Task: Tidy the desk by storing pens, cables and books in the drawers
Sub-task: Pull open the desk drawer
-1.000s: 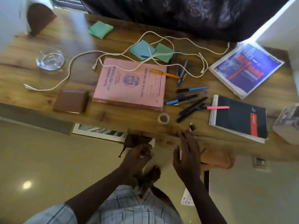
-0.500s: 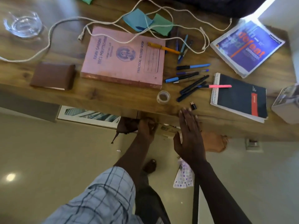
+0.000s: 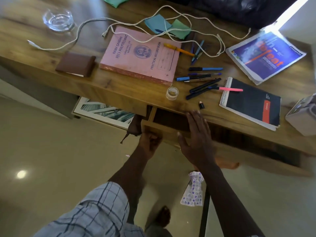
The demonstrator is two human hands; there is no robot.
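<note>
Wooden desk over a pale tiled floor; one head view only. A drawer under the front edge stands partly open, inside dark, contents not discernible. Left hand curled at the drawer front, fingers closed on its lower edge as far as can be seen. Right hand flat, fingers straight and together, holding nothing, fingertips at the desk's front edge above the drawer. On the desk: pink record book at centre with an orange pen across its far right corner; white cables looped over book and cloths; loose pens right of the book; spiral notebook with a pink pen on it; blue magazine far right; brown wallet left; glass dish far left.
</note>
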